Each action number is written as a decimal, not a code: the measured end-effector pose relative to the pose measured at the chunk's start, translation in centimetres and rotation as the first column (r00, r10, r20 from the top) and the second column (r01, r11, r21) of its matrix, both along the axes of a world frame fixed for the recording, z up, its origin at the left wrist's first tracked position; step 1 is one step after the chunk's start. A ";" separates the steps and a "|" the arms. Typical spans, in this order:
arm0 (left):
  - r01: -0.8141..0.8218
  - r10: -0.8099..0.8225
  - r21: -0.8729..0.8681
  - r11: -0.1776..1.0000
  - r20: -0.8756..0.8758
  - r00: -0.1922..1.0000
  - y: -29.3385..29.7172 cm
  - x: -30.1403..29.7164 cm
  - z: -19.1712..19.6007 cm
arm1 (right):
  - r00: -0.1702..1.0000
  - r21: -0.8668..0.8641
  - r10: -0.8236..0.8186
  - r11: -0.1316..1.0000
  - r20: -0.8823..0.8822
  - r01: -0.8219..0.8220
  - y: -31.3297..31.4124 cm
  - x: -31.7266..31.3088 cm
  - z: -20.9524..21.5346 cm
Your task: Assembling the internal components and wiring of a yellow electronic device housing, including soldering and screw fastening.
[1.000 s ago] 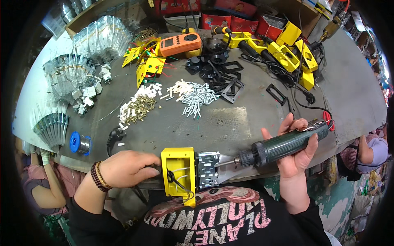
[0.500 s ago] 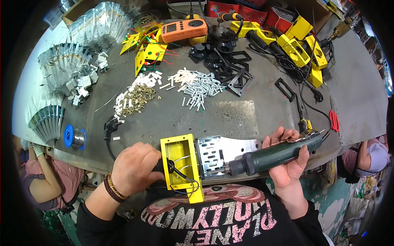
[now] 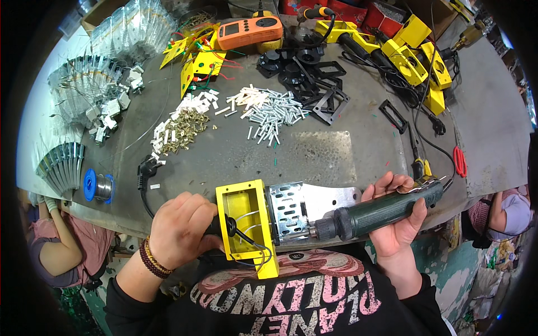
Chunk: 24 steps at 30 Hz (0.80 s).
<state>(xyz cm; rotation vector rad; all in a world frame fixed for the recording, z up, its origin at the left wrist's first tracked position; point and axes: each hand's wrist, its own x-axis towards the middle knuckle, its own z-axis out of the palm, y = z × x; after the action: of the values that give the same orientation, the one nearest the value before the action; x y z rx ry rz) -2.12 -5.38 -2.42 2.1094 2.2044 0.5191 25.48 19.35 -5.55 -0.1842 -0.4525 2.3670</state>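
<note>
In my right hand (image 3: 397,215) lies a dark green electric screwdriver (image 3: 386,213), its fingers curled around the body and the thumb along the near side. The driver's tip meets the lower edge of a slotted metal bracket (image 3: 287,208) joined to a flat metal plate (image 3: 335,199). Left of the bracket is an open yellow housing (image 3: 245,193) with a black cable and pale wires inside. My left hand (image 3: 184,228) is closed around the black cable fitting (image 3: 214,225) at the housing's left wall. Its fingertips are partly hidden.
On the bench lie silver screws (image 3: 274,115), brass-coloured screws (image 3: 180,133), black frames (image 3: 330,105), a solder spool (image 3: 100,186), a black plug (image 3: 148,168) and red-handled scissors (image 3: 459,161). An orange meter (image 3: 249,32) and yellow housings (image 3: 408,64) stand farther back. Other people sit at both sides.
The view has shifted slightly, so the bench things sit a little differently. Both hands keep their holds, and the driver stays at the bracket.
</note>
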 end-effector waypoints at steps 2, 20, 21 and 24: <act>-0.005 0.005 -0.009 1.000 -0.004 1.000 0.0 0.1 0.0 | 1.000 -0.004 0.001 1.000 0.002 -0.001 0.0 0.0 -0.1; -0.043 0.043 -0.003 0.999 -0.036 0.998 0.1 0.4 -0.2 | 1.000 0.029 0.017 0.999 -0.022 -0.016 -0.1 0.1 -0.6; -0.046 0.046 -0.002 0.999 -0.037 0.998 0.2 0.4 -0.2 | 0.999 0.042 0.018 0.999 -0.027 -0.017 -0.1 0.1 -0.8; -0.066 0.065 -0.004 0.998 -0.060 0.996 0.2 0.7 -0.1 | 0.999 0.073 0.023 0.997 -0.030 -0.021 -0.2 0.0 -0.9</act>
<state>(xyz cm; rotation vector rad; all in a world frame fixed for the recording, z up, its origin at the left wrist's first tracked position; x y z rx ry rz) -1.45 -5.21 -2.52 2.0824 2.3110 0.4588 25.52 19.16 -6.42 -0.1097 -0.5275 2.3673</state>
